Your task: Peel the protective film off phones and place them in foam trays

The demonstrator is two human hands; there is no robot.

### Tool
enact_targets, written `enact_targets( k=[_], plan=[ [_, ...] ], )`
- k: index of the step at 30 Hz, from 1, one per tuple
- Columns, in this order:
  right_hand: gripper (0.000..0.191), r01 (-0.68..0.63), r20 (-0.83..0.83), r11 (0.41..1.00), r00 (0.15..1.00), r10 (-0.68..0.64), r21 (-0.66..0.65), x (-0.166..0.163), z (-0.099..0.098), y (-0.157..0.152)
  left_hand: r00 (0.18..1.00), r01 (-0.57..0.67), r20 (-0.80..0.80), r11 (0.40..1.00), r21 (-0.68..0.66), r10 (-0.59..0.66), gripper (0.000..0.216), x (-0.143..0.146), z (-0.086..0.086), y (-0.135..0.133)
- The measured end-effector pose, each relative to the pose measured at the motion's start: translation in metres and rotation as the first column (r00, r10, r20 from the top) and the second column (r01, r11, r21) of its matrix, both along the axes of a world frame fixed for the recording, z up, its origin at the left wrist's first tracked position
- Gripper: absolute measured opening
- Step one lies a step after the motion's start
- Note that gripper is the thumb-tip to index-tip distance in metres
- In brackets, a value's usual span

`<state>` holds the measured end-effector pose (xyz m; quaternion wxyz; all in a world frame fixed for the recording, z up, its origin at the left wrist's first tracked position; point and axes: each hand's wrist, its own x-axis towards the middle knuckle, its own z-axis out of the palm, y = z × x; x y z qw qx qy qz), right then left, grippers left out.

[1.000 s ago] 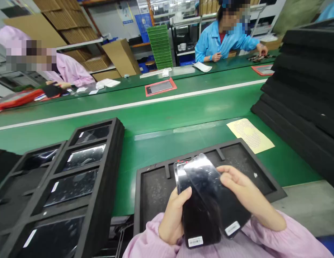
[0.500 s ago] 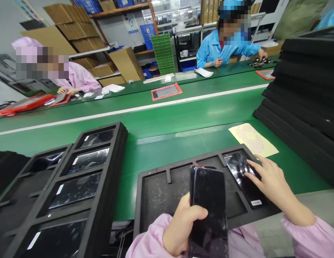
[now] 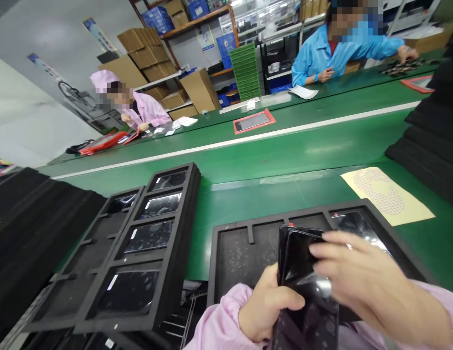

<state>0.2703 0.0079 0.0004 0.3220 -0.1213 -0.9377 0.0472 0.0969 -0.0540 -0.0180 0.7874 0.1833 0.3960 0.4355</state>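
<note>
Two stacked black phones (image 3: 302, 267), their dark glossy screens facing up, are gripped by my left hand (image 3: 272, 306), its thumb across the front one. A small red tab shows at the top edge of the rear one. My right hand (image 3: 372, 277), blurred, lies over the upper right of the front phone with its fingertips at the screen; whether it grips anything is unclear. Under both hands is a black foam tray (image 3: 231, 231) with shallow compartments. Another phone (image 3: 353, 224) lies in its right compartment, partly hidden by my right hand.
Left stand foam trays (image 3: 177, 272) holding dark screens with white labels. Tall black foam stacks flank the bench, one at left (image 3: 40, 233), one at right (image 3: 430, 146). A yellow sticker sheet (image 3: 389, 194) lies beyond the tray. Two co-workers sit across the green bench (image 3: 248, 194).
My right hand has moved left from the phone in the tray to the phones in my left hand. The view has shifted left, showing more of the left foam stack.
</note>
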Motion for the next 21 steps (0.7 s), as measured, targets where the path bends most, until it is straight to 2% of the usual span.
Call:
enact_targets(
  k=[3,7,10,13,16,21],
  plan=[
    [0.026,-0.163,0.174,0.986,0.971,0.164,-0.021,0.002,0.013,-0.012,0.998,-0.04,0.044,0.999,-0.036,0.041,0.031,-0.006,0.004,0.001],
    [0.029,-0.306,0.192,0.951,0.932,0.308,-0.039,-0.011,0.025,-0.013,0.995,-0.1,-0.027,0.995,0.016,0.1,0.013,-0.013,0.01,0.007],
    [0.033,-0.351,0.172,0.934,0.918,0.357,-0.062,-0.017,0.018,-0.005,0.991,-0.13,-0.018,0.991,0.036,0.13,0.017,-0.014,0.009,0.01],
    [0.031,-0.261,0.143,0.963,0.953,0.268,-0.067,-0.015,0.005,0.005,0.99,-0.141,0.018,0.99,0.004,0.141,0.025,-0.013,0.003,0.011],
    [0.02,-0.131,0.117,0.989,0.983,0.138,-0.064,-0.014,-0.005,0.016,0.986,-0.164,0.022,0.984,-0.066,0.166,0.026,-0.011,-0.004,0.012],
    [0.02,0.06,-0.022,0.985,0.998,-0.064,-0.159,-0.022,-0.013,0.025,0.971,-0.241,-0.014,0.967,-0.083,0.241,0.019,-0.011,-0.003,0.013]
  ],
)
